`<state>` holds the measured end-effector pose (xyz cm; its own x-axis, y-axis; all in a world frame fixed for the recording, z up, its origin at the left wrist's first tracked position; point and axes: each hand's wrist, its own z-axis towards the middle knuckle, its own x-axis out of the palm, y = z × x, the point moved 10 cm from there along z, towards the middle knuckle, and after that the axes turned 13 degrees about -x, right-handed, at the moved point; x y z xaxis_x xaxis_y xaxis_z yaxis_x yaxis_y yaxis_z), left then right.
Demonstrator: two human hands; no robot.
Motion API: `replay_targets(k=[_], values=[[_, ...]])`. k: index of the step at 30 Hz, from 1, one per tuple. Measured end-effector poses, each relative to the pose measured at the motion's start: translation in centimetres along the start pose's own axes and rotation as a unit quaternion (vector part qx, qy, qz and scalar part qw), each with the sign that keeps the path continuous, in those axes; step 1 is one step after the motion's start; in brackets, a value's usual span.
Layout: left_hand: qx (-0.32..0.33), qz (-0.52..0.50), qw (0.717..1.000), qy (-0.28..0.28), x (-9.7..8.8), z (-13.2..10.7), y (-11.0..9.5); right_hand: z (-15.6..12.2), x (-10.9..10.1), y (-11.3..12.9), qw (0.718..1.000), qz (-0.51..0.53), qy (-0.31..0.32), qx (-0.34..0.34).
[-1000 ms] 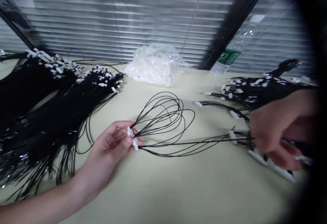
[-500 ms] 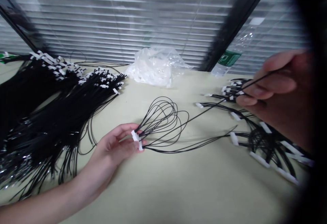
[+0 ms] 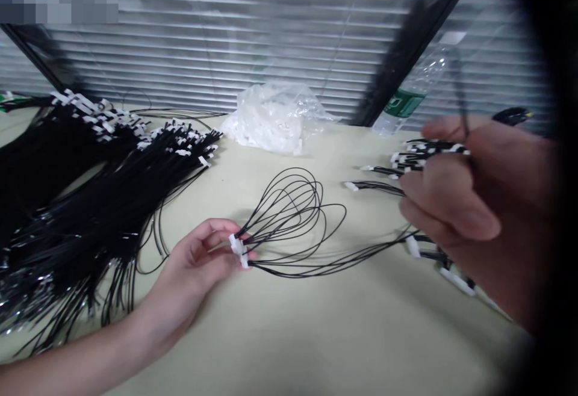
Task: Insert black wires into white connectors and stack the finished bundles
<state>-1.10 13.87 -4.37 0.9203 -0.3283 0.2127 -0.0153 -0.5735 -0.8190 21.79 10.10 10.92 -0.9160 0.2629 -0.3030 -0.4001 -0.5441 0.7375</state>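
My left hand (image 3: 205, 263) pinches a white plastic connector (image 3: 238, 250) between thumb and fingers, above the table. Thin black wires (image 3: 293, 203) run out of the connector; several curve back in loops, while others trail right toward the harnesses there. My right hand (image 3: 465, 191) is raised on the right with curled fingers, blurred by motion. From its fingers a dark, thin wire (image 3: 460, 95) sticks upward, also smeared. Beyond and below that hand lie finished-looking black harnesses with white connectors (image 3: 413, 245), partly covered by it.
A large heap of black wires with white connectors (image 3: 103, 203) fills the left side. Behind my hands sits a clear plastic bag (image 3: 275, 119) of white parts. A bottle with a green label (image 3: 404, 102) stands at the back right, before window blinds (image 3: 253, 29).
My right hand has turned and come down a little; the wire stretched from the connector to it no longer shows taut. The wire loops spread wider. My left hand has barely moved.
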Motion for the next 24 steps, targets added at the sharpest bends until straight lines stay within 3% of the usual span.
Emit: replay_targets(k=[3,7,11,18,24], values=[[0.003,-0.005,1.0,0.008,0.2,-0.1,-0.2,-0.8,1.7,1.3,0.999,-0.026,0.023,-0.011],[-0.003,-0.009,1.0,0.009,0.3,-0.2,-0.3,-2.4,6.4,2.1,0.967,-0.174,0.178,-0.05],[-0.009,-0.023,0.999,0.029,0.8,-0.3,-0.3,-3.7,9.2,2.0,0.939,-0.218,0.247,-0.103],[0.0,-0.036,0.998,0.044,1.0,-0.3,-0.4,-3.3,8.9,2.9,0.921,-0.276,0.213,-0.177],[-0.004,-0.049,0.997,0.051,1.0,-0.4,-0.3,-3.8,9.7,3.5,0.89,-0.312,0.238,-0.23]])
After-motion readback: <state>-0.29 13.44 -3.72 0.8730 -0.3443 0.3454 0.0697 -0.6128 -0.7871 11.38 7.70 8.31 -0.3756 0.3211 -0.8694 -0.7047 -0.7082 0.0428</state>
